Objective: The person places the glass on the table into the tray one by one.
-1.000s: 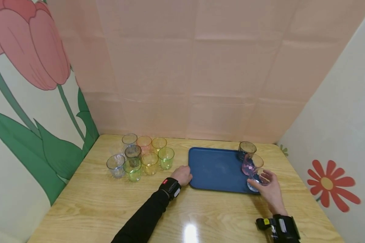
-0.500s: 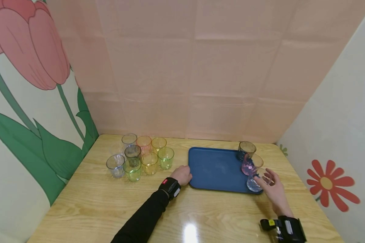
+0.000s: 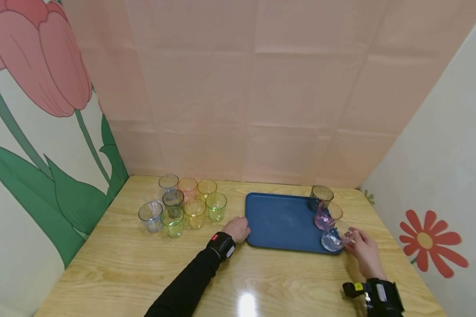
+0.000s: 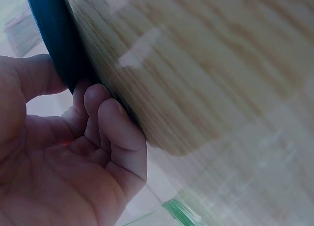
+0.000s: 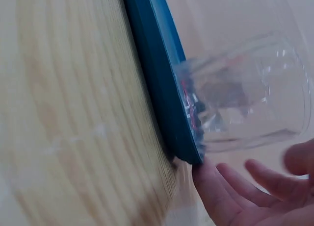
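My left hand (image 3: 237, 229) grips the left edge of a blue tray (image 3: 279, 220), the thumb over the rim and the other fingers curled beneath in the left wrist view. Three glasses stand along the tray's right side: a dark grey glass (image 3: 322, 197) at the back, a pink glass (image 3: 323, 216) in the middle and a clear glass (image 3: 332, 240) at the front. Beside the clear glass is my right hand (image 3: 365, 253). In the right wrist view its fingers (image 5: 211, 187) reach the tray's corner, below the clear glass (image 5: 245, 98), and the thumb stands apart from the glass.
Several tinted glasses form a cluster at the back left of the wooden table (image 3: 135, 273), among them a green glass (image 3: 172, 223), a yellow glass (image 3: 196, 214) and a pale blue glass (image 3: 151, 216). A pink cloth (image 3: 238, 97) hangs behind, and walls flank both sides.
My right hand has let go of the clear glass and drawn back to the right, down to the tray's corner. The left hand and the tray have stayed in place.
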`<state>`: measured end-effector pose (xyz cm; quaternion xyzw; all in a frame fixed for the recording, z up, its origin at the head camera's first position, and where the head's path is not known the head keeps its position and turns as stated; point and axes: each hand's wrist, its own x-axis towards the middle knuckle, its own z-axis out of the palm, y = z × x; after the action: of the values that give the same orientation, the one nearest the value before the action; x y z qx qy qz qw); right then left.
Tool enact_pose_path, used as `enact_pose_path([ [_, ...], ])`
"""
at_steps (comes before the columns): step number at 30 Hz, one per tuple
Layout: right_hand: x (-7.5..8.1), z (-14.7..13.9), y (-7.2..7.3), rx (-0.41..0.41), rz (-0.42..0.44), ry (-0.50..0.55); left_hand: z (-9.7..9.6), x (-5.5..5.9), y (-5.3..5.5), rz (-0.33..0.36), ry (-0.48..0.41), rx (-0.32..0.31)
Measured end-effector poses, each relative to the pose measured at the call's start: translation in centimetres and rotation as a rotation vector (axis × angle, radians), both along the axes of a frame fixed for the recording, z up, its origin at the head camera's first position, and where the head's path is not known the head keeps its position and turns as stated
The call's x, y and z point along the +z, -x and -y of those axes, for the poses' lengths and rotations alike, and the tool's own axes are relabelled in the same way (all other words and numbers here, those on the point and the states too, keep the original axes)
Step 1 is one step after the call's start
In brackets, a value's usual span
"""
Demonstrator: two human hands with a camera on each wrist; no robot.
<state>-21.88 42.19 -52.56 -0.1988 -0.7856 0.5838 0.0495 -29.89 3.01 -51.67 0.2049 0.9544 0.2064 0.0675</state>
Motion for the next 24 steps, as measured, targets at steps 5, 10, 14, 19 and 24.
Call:
enact_pose_path([
  [5, -0.6, -2.2, 1.4, 0.150, 0.090, -0.140, 0.1, 0.0, -0.1, 0.001, 0.000, 0.005],
  [10, -1.1, -3.8, 3.1, 0.227, 0.122, -0.196, 0.2, -0.1, 0.1, 0.021, -0.005, 0.015],
  [14, -0.8, -4.2, 4.2, 0.268, 0.142, -0.199, 0.1, -0.1, 0.0, 0.013, -0.007, 0.013],
  [19, -0.4, -4.1, 4.7, 0.283, 0.164, -0.230, 0.1, -0.2, 0.0, 0.009, -0.007, 0.011],
  [24, -0.2, -4.0, 4.7, 0.285, 0.180, -0.248, 0.3, -0.1, 0.1, 0.002, -0.015, -0.005],
])
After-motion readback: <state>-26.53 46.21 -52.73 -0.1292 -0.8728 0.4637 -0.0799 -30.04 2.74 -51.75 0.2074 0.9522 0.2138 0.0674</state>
